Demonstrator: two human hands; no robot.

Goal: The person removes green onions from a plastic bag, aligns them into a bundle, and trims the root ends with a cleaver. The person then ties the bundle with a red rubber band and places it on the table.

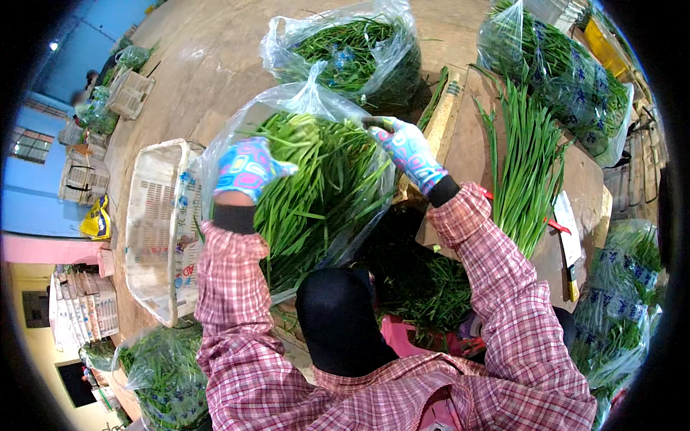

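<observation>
A large clear plastic bag (372,188) stands before me, its mouth spread around long green leafy stalks (302,215), probably Chinese chives. My right hand (407,148), in a patterned glove with dark fingertips, pinches the bag's right rim. On the left side of the bag, my left hand (250,167) is over the stalks in a matching glove, slightly blurred. Its thumb points right over the greens; the other fingers are hidden, so I cannot tell whether it grips anything. To the right, a loose bundle of chives (525,172) lies on a wooden board (471,118).
A cleaver (567,237) lies right of the bundle, beside a red-handled tool (558,225). An upright white plastic crate (156,226) stands left. Filled bags are ahead (345,54), at upper right (560,81), right (614,307) and lower left (167,372). Loose trimmings (431,291) lie below the board.
</observation>
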